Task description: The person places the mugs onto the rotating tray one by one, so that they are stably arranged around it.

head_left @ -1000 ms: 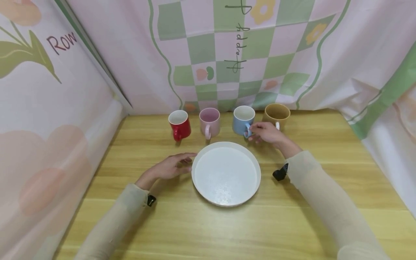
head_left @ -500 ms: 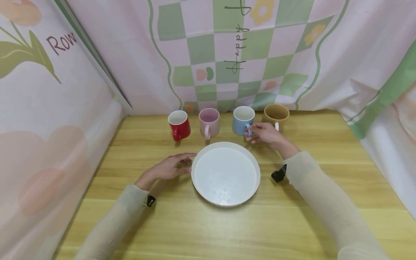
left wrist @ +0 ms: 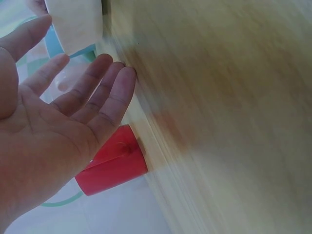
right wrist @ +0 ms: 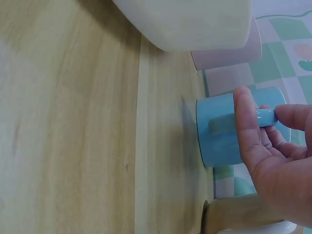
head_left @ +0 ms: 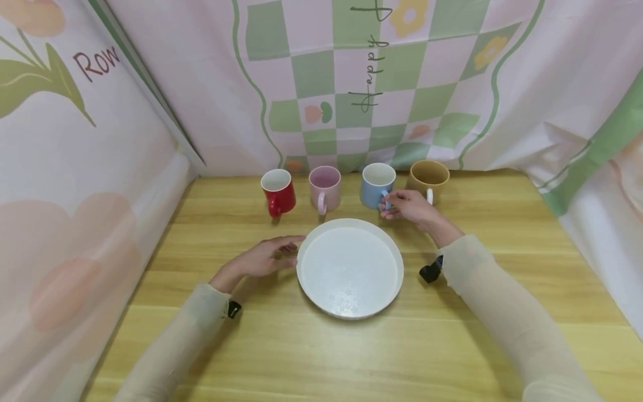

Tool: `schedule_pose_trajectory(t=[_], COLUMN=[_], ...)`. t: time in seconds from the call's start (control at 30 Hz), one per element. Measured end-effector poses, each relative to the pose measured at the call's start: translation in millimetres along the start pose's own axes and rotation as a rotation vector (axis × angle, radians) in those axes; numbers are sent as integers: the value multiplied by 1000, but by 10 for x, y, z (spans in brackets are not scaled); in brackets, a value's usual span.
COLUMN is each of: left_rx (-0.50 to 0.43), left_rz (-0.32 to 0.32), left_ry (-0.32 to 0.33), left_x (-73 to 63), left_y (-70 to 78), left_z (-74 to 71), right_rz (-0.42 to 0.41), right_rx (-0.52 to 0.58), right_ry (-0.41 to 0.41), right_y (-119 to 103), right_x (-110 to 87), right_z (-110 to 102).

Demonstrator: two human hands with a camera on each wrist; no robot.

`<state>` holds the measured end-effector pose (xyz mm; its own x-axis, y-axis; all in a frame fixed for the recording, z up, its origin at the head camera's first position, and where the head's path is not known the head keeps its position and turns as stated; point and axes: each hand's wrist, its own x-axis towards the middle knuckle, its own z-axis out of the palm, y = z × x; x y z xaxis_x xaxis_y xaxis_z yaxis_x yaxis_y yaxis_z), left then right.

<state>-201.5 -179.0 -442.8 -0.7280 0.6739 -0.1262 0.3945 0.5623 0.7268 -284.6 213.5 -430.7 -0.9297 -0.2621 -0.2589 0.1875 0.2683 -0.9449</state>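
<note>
A light blue mug [head_left: 374, 192] with a white inside stands upright behind the round white tray [head_left: 350, 268]. My right hand [head_left: 412, 207] grips its handle; in the right wrist view the thumb and curled fingers pinch the handle [right wrist: 266, 117] of that mug. My left hand [head_left: 262, 257] is at the tray's left side, fingers extended, the fingertips at the rim; whether they touch it I cannot tell. In the left wrist view the palm of this left hand [left wrist: 63, 112] faces up into view, with the fingers spread and nothing held.
To the left of the blue mug stand a pink mug [head_left: 325, 190] and a red mug [head_left: 279, 194]. A brown mug [head_left: 427, 176] with a white handle is close on the right, partly behind my right hand. A patterned curtain [head_left: 351, 84] hangs along the table's [head_left: 351, 357] back edge.
My right fingers have closed further round the blue mug's handle. The left hand, the tray and the mugs have stayed in place.
</note>
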Motion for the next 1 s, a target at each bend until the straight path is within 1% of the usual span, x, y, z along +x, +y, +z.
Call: schedule_pose_trajectory(t=[0.3,0.6,0.87,1.0], left_rx=[0,4,9,11], left_rz=[6,12,-2,-21], left_ry=[-4,-3,-1,-4], left_x=[-1,-1,-7,-10], left_y=[12,5,-10,-20], left_z=[-14,-20,-13,-9], right_rz=[-4,-29,-47,-53], right_rx=[-18,-53,-65,-87], right_ry=[29,28,13,-1], right_y=[10,-28,-94,-123], right_x=[-6,-65,-144,-196], right_z=[-10,-1,35,45])
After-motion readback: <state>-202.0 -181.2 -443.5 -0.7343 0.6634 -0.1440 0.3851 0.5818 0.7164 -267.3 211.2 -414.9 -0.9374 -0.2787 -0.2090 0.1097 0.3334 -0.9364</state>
